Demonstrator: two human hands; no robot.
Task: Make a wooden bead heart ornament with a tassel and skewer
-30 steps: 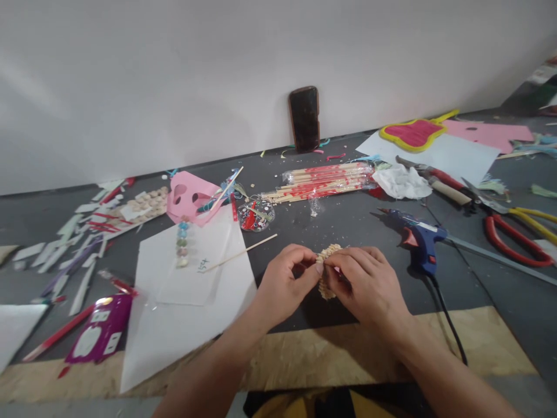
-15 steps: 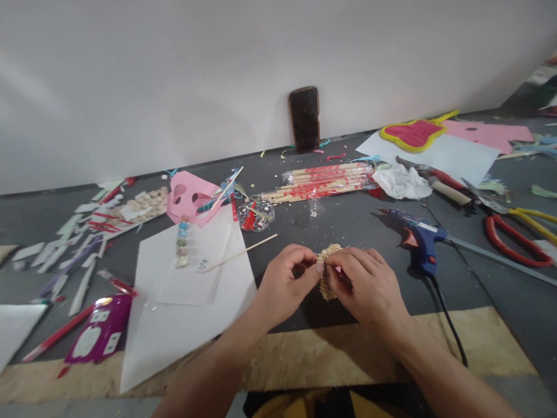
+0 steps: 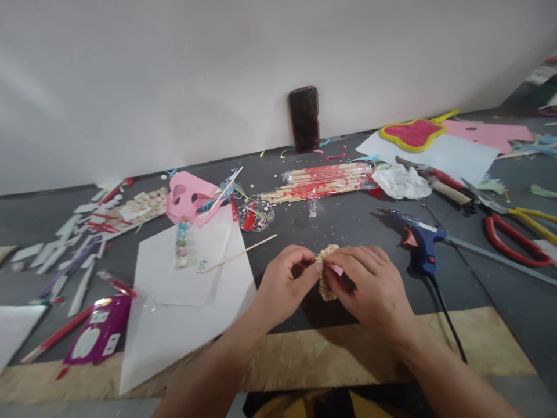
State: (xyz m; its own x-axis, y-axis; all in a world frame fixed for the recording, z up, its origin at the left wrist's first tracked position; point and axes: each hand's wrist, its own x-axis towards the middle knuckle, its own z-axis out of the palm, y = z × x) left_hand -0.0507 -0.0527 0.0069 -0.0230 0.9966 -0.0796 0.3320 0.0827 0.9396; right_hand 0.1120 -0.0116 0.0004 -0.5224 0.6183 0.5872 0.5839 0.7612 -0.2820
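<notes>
I have both hands drawn together on one small thing, the pale curved piece (image 3: 326, 289), covered in knobbly bits. The thumb and index of my left hand (image 3: 285, 284) are closed on its left side, with hardly any gap at the tips. My right hand (image 3: 374, 284) is curled in opposite, fingertips at the piece next to the left thumb. A pink bit (image 3: 337, 269) shows under those fingers, and I can't tell whether they pinch that, the piece, or both.

I judge the step in hand to be fine adjusting at that one spot. The next move calls for a firm left hold and light right fingertips, since the knobbly bits might come loose.

Beyond the left fingers lies a thin stick (image 3: 243, 251), its far end over the white sheet (image 3: 148, 337). Ahead of the fingertips, well apart, is the wrapped bundle of sticks (image 3: 326, 180).

Near the right fingers, further right, lies the glue gun (image 3: 420, 235), nozzle pointing away and left. Its cord (image 3: 450, 325) trails toward my right forearm; I'd count both as obstacles to an outward swing. Beyond them are a red-handled tool (image 3: 491, 229) and a white tissue (image 3: 402, 181). Farthest ahead, a phone (image 3: 304, 119) leans on the wall (image 3: 195, 87).
</notes>
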